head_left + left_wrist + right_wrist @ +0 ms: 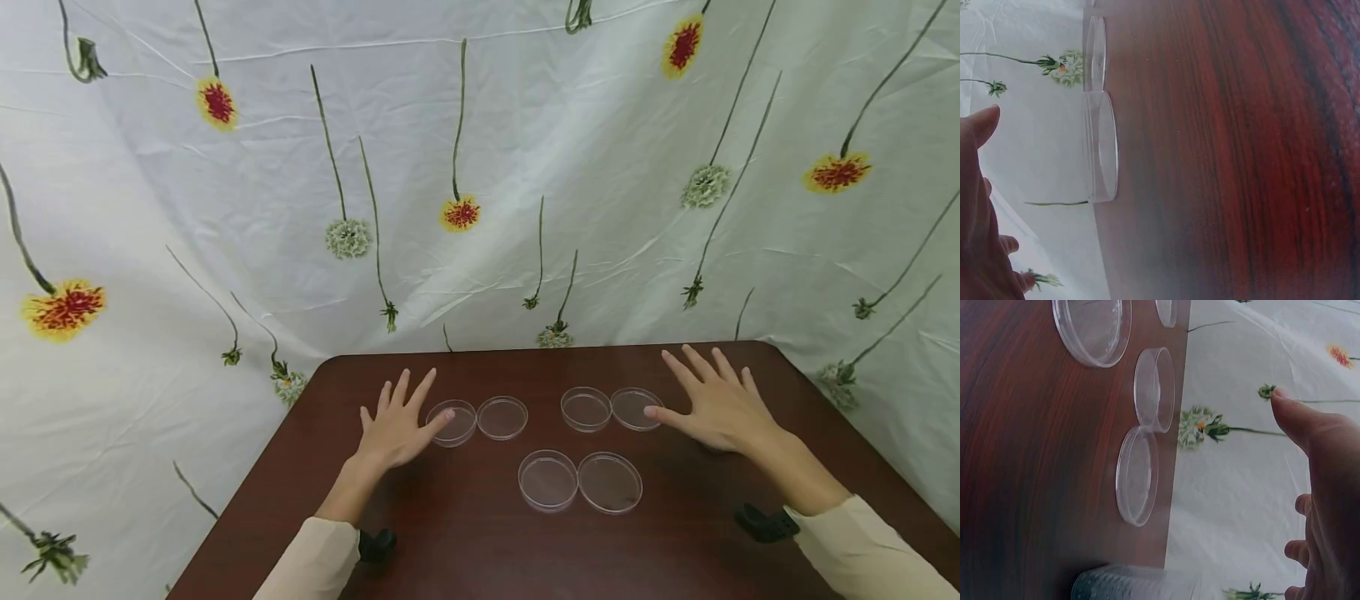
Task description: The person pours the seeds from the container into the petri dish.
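Three side-by-side pairs of clear round dishes, looking like petri dish halves, lie on the dark table. My left hand, fingers spread, is raised at the back-left pair; its thumb overlaps the left dish beside a second dish. My right hand is likewise spread, its thumb overlapping the right dish of the back-right pair, next to another dish. Between the hands, nearer me, sit a deeper-looking dish and a shallower one. Neither hand holds anything.
A ridged clear object with a dark greenish part stands at the bottom of the right wrist view, mostly hidden by the right hand in the head view. The brown wooden table meets a white floral cloth behind it.
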`<state>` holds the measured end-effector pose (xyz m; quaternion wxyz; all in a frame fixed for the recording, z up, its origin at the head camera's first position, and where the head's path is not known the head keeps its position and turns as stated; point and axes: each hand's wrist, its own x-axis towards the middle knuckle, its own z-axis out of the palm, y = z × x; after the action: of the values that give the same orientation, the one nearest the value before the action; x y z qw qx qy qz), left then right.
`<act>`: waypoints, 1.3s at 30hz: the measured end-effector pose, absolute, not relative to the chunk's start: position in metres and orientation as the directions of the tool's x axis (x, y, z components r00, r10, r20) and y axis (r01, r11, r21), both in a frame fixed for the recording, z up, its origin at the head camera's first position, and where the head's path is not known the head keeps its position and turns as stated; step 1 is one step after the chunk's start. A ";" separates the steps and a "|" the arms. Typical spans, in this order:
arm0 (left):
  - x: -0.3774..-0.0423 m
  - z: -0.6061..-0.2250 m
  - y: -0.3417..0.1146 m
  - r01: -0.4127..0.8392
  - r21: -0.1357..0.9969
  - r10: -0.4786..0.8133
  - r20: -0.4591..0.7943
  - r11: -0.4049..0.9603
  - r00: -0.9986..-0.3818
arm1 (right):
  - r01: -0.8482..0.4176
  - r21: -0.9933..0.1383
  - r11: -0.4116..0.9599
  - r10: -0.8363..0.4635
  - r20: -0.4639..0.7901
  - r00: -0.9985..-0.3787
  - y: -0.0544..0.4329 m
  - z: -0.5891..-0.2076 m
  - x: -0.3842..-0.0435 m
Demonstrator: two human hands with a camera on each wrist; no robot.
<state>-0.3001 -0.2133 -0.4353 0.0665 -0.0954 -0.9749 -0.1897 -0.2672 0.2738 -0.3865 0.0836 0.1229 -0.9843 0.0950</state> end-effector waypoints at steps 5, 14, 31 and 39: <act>-0.304 -0.441 -0.216 0.207 0.421 0.159 0.145 0.883 -0.977 | -0.232 -0.210 0.950 -0.191 0.198 -0.961 0.286 -0.393 -0.268; -0.312 -0.452 -0.223 0.246 0.634 0.236 0.102 0.733 -0.966 | -0.212 -0.270 0.939 -0.136 0.275 -0.952 0.313 -0.410 -0.268; -0.329 -0.473 -0.236 0.065 0.907 0.236 -0.039 0.417 -0.971 | -0.094 -0.740 0.667 -0.028 0.102 -0.994 0.366 -0.446 -0.264; -0.333 -0.476 -0.236 0.038 0.934 0.252 -0.057 0.355 -0.966 | -0.078 -0.878 0.473 -0.103 0.032 -0.994 0.377 -0.469 -0.259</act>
<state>-0.3330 -0.2364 -0.4755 -0.0957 -0.0887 -0.8175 -0.5610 -0.2591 0.3775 -0.4690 -0.0127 0.0527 -0.8581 0.5106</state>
